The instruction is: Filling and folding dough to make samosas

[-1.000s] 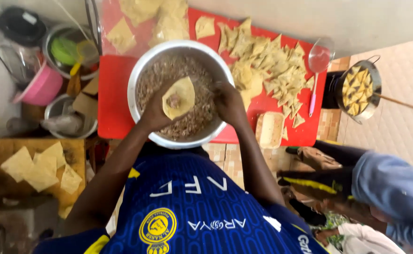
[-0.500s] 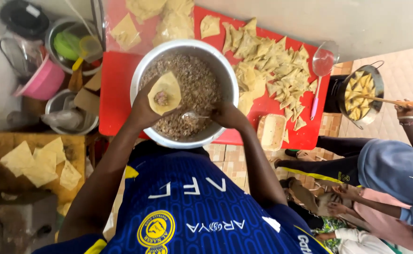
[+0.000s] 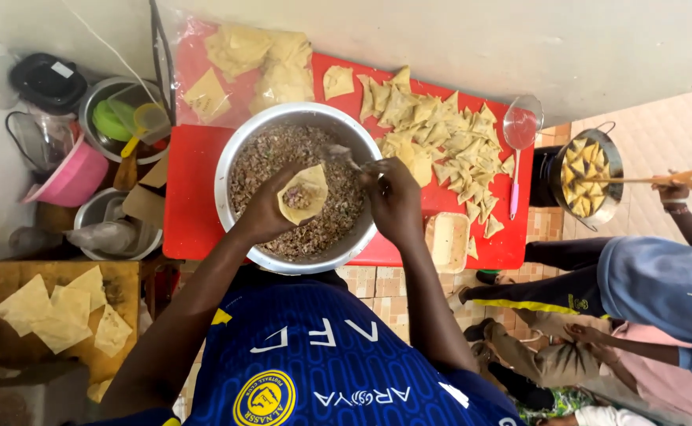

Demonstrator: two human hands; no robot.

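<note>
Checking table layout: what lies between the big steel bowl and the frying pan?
In the head view, folded pastry triangles on the red table, plus a pink-handled strainer.

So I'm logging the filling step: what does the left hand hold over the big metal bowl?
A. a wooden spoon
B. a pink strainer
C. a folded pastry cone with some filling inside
C: the left hand cups an open pastry cone over the bowl.

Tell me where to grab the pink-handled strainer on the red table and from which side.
Grip the strainer by its pink handle, near the lower end, coming from the table's front edge. The handle is thin, straight and points toward that edge, lying clear of the folded pastries; the round mesh head at the far end offers no firm hold.
</note>
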